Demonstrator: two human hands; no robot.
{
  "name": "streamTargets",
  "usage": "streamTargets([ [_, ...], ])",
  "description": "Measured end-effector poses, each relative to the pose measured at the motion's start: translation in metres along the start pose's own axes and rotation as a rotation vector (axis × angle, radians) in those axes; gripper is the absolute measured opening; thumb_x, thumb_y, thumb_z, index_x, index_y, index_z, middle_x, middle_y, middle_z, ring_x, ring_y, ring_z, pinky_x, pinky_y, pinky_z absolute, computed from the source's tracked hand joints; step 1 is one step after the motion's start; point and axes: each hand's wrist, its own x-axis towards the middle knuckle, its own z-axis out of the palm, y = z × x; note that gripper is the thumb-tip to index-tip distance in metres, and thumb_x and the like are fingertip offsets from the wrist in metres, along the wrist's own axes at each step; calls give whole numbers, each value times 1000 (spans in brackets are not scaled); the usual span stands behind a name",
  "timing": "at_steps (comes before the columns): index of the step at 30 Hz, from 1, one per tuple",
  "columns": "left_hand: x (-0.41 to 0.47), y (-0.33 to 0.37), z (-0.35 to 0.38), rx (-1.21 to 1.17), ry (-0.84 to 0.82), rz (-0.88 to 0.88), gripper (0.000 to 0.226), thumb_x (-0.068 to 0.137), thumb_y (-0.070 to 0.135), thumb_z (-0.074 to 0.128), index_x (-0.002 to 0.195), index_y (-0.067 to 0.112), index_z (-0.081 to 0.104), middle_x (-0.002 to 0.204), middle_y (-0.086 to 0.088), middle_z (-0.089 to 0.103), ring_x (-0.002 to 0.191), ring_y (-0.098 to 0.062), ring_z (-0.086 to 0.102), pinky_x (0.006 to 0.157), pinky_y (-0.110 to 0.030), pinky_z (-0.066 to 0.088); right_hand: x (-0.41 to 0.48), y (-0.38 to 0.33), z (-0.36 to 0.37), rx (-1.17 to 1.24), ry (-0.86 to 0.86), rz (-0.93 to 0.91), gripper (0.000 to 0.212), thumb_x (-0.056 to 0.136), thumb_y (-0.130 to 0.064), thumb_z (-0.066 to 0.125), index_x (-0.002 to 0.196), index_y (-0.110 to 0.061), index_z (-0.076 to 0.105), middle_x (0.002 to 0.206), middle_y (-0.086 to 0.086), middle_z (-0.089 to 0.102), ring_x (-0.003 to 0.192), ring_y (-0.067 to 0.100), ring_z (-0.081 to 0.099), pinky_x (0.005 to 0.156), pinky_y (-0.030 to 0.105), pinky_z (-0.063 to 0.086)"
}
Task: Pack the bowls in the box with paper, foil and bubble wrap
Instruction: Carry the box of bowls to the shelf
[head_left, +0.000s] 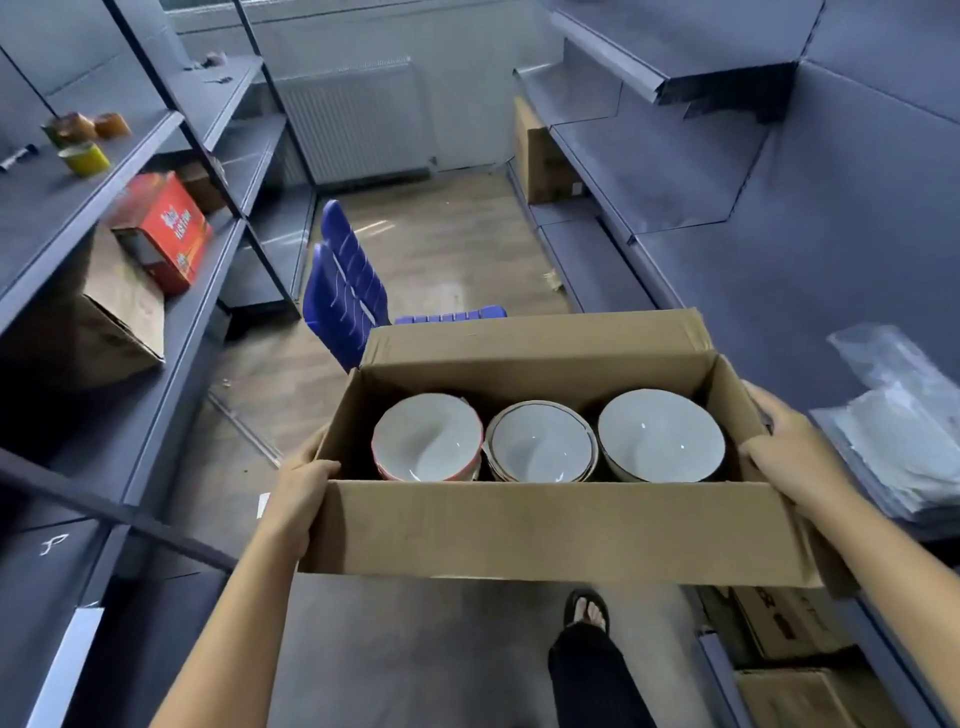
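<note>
I hold an open cardboard box (545, 530) in the air in front of me, above the floor. My left hand (298, 493) grips its left end and my right hand (789, 447) grips its right end. Inside stand three stacks of white bowls side by side: a red-rimmed stack (426, 436) on the left, a middle stack (540, 444), and a larger dark-rimmed bowl (660, 434) on the right. The box flaps are folded open. No wrapping lies over the bowls.
Dark shelving lines both sides of a narrow aisle. Clear plastic sheets (904, 431) lie on the right shelf. A red carton (166, 228), a brown box (119, 312) and tape rolls (85, 156) sit on the left shelves. Blue chairs (348, 286) stand ahead. More cardboard boxes (789, 629) sit low right.
</note>
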Motion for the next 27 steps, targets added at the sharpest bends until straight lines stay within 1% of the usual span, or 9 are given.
streamTargets([
  [5, 46, 23, 33, 22, 0, 5, 57, 83, -5, 43, 123, 34, 57, 120, -2, 63, 107, -24, 59, 91, -38, 47, 56, 4, -4, 43, 29, 21, 82, 75, 5, 43, 138, -46, 34, 137, -4, 52, 96, 20, 50, 76, 40, 51],
  [8, 74, 43, 61, 27, -14, 17, 59, 83, -6, 43, 130, 29, 54, 121, -3, 62, 107, -24, 59, 86, -35, 48, 90, 1, -15, 57, 40, 31, 79, 79, 5, 42, 140, -46, 33, 139, -4, 50, 102, 22, 49, 71, 35, 45],
  [12, 103, 64, 98, 14, -33, 41, 58, 85, -5, 45, 130, 30, 53, 120, -1, 60, 106, -21, 57, 80, -31, 46, 130, 2, -32, 57, 53, 56, 79, 79, 5, 43, 141, -43, 33, 140, 0, 50, 116, 27, 49, 73, 35, 43],
  [14, 116, 75, 115, 11, -38, 51, 54, 87, -3, 46, 128, 31, 53, 114, -1, 59, 102, -20, 56, 78, -31, 46, 146, 1, -40, 59, 59, 64, 80, 78, 7, 44, 141, -42, 34, 137, 0, 52, 111, 28, 52, 74, 38, 47],
  [17, 137, 88, 139, 36, -55, 61, 46, 91, 0, 45, 123, 32, 50, 102, 3, 57, 90, -11, 53, 69, -25, 41, 162, 0, -49, 78, 63, 96, 80, 78, 7, 44, 141, -42, 34, 132, 0, 55, 86, 25, 59, 64, 37, 49],
  [19, 153, 97, 152, 52, -81, 58, 43, 93, 2, 46, 126, 31, 48, 104, 1, 57, 89, -10, 52, 68, -25, 41, 171, 3, -51, 88, 73, 118, 80, 79, 8, 44, 141, -41, 33, 132, 3, 55, 75, 24, 58, 60, 36, 48],
  [22, 181, 109, 168, 104, -119, 54, 45, 94, 5, 46, 133, 28, 47, 110, -3, 57, 88, -10, 53, 70, -25, 41, 182, 1, -55, 87, 113, 152, 79, 80, 8, 43, 141, -41, 33, 129, 3, 58, 76, 23, 59, 57, 33, 46],
  [24, 199, 117, 179, 131, -148, 55, 47, 95, 7, 46, 136, 29, 44, 111, -4, 56, 89, -13, 53, 77, -29, 41, 189, -1, -53, 94, 142, 179, 78, 81, 8, 43, 141, -41, 34, 129, 2, 57, 78, 17, 56, 61, 35, 48],
  [27, 229, 131, 192, 132, -215, 78, 44, 95, 8, 45, 132, 33, 45, 106, -1, 56, 89, -13, 52, 78, -30, 39, 199, -4, -47, 99, 187, 221, 79, 80, 8, 42, 140, -42, 34, 126, 2, 58, 79, 21, 56, 60, 33, 46],
])
